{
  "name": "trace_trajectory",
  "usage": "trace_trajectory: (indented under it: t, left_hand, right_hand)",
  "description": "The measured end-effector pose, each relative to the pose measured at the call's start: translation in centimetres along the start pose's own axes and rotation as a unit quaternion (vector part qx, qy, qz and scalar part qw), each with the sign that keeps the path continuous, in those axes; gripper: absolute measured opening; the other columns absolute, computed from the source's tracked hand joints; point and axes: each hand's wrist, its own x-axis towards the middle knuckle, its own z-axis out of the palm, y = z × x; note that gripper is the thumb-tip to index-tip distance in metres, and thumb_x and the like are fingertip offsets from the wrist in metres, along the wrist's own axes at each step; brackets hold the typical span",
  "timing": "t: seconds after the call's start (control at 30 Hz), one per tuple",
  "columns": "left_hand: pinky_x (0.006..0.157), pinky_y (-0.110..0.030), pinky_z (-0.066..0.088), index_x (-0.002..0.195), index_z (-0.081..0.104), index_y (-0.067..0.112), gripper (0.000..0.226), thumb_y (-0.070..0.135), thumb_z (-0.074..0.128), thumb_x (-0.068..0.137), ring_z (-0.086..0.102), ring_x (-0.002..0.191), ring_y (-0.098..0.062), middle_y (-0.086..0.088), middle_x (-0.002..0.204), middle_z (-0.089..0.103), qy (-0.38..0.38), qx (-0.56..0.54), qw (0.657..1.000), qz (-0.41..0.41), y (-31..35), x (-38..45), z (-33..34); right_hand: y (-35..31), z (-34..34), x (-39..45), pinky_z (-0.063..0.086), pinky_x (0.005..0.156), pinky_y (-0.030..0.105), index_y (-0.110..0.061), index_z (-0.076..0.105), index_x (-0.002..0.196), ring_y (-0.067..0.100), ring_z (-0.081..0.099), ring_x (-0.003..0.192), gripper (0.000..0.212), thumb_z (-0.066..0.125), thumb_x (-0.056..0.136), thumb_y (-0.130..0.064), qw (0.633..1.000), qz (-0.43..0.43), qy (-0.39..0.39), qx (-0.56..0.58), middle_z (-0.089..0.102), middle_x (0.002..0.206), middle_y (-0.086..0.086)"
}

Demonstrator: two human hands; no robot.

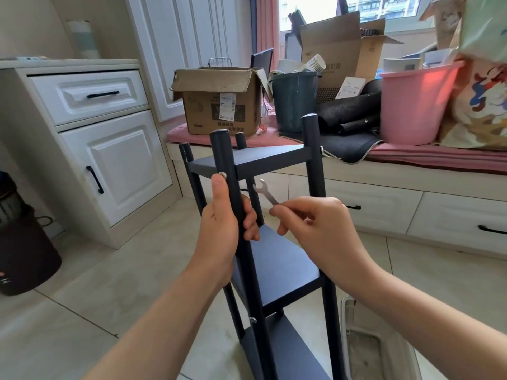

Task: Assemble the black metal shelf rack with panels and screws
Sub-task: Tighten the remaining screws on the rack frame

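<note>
The black metal shelf rack (277, 157) stands upright on the tiled floor in front of me, with three panels fitted between four round posts. My left hand (222, 223) grips the near left post (233, 187) just under the top panel, thumb tip beside a silver screw head (222, 175). My right hand (310, 223) pinches the handle of a small flat silver wrench (264, 192), whose open jaw points up, to the right of that post and apart from it. A second screw (253, 320) shows lower on the post.
A window seat behind the rack carries a cardboard box (219, 102), a dark bin (295, 102), a pink tub (414, 105) and black mats. White cabinets (109, 160) stand at left, a dark brown bin (24, 248) at the far left, a pale basket (367, 346) at lower right.
</note>
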Motion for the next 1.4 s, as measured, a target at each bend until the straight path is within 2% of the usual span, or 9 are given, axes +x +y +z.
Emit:
trace_trajectory:
  t: [0.17,0.37,0.57,0.63,0.77,0.83,1.03,1.2,1.4]
  left_hand:
    - [0.057,-0.03,0.05,0.056,0.058,0.026,0.073,0.091,0.029,0.073,0.047,0.05,-0.016,-0.001,0.055,0.048,0.001,0.035,0.999,-0.004,0.9,0.4,-1.3]
    - [0.068,-0.037,0.057,0.094,0.06,0.009,0.062,0.066,0.035,0.098,0.066,0.061,-0.022,-0.005,0.071,0.068,0.052,0.054,0.997,0.02,1.4,0.8,-2.6]
    - [0.063,-0.032,0.059,0.115,0.053,0.01,0.054,0.061,0.04,0.099,0.067,0.062,-0.023,-0.005,0.072,0.069,0.065,0.028,0.997,0.004,2.0,1.0,-2.8]
    - [0.061,-0.03,0.059,0.114,0.051,0.014,0.05,0.06,0.042,0.099,0.066,0.061,-0.022,-0.003,0.071,0.07,0.068,0.016,0.998,-0.001,2.1,1.0,-2.6]
    - [0.061,-0.031,0.058,0.11,0.056,0.011,0.052,0.06,0.045,0.097,0.064,0.061,-0.022,-0.003,0.071,0.068,0.066,-0.015,0.997,-0.023,2.4,1.0,-2.5]
    - [0.063,-0.031,0.057,0.103,0.061,0.011,0.052,0.06,0.047,0.096,0.064,0.062,-0.022,-0.004,0.072,0.068,0.06,-0.035,0.997,-0.035,2.5,1.0,-2.6]
    - [0.076,-0.034,0.061,0.099,0.07,0.012,0.042,0.051,0.056,0.094,0.076,0.084,-0.026,-0.005,0.085,0.075,0.095,-0.065,0.993,-0.017,2.4,1.2,-2.7]
    - [0.074,-0.033,0.062,0.097,0.07,0.012,0.037,0.047,0.058,0.094,0.071,0.073,-0.022,-0.003,0.081,0.073,0.101,-0.093,0.99,-0.019,2.5,1.2,-2.3]
    - [0.072,-0.031,0.061,0.1,0.072,0.016,0.035,0.048,0.058,0.095,0.073,0.074,-0.021,-0.002,0.085,0.075,0.092,-0.085,0.992,-0.015,2.6,1.1,-2.5]
  right_hand:
    - [-0.1,1.7,1.0,0.037,0.051,0.009,-0.02,0.073,0.069,0.001,0.053,0.05,0.024,0.068,0.092,-0.023,1.0,0.026,-0.002,0.006,0.065,0.057,-0.007]
    - [0.4,3.5,2.0,0.045,0.058,0.013,-0.026,0.074,0.076,0.005,0.061,0.063,0.021,0.064,0.094,-0.029,0.998,0.025,-0.02,-0.053,0.066,0.062,-0.012]
    - [0.4,4.3,2.8,0.038,0.053,0.011,-0.024,0.074,0.077,0.004,0.056,0.057,0.02,0.064,0.095,-0.026,0.998,-0.003,0.007,-0.055,0.065,0.063,-0.012]
    - [0.5,4.4,2.9,0.036,0.053,0.012,-0.022,0.075,0.08,0.004,0.055,0.057,0.02,0.063,0.096,-0.026,0.998,-0.006,0.007,-0.063,0.065,0.064,-0.011]
    - [0.3,4.5,3.3,0.051,0.064,0.034,-0.016,0.076,0.084,0.011,0.062,0.065,0.021,0.061,0.097,-0.024,0.997,-0.021,0.022,-0.065,0.067,0.067,-0.009]
    - [0.1,4.7,3.4,0.053,0.068,0.038,-0.015,0.076,0.085,0.013,0.063,0.068,0.022,0.06,0.097,-0.023,0.997,-0.029,0.029,-0.062,0.067,0.068,-0.008]
    - [0.4,5.2,3.7,0.048,0.069,0.035,-0.017,0.077,0.086,0.018,0.059,0.074,0.023,0.059,0.098,-0.025,0.997,-0.031,0.043,-0.057,0.066,0.069,-0.013]
    - [0.8,5.5,3.7,0.042,0.07,0.026,-0.02,0.078,0.088,0.019,0.054,0.086,0.022,0.059,0.098,-0.027,0.996,-0.028,0.058,-0.057,0.066,0.071,-0.017]
    - [0.8,5.6,3.8,0.04,0.073,0.022,-0.021,0.078,0.089,0.018,0.055,0.085,0.02,0.061,0.097,-0.026,0.997,-0.019,0.064,-0.027,0.065,0.071,-0.02]
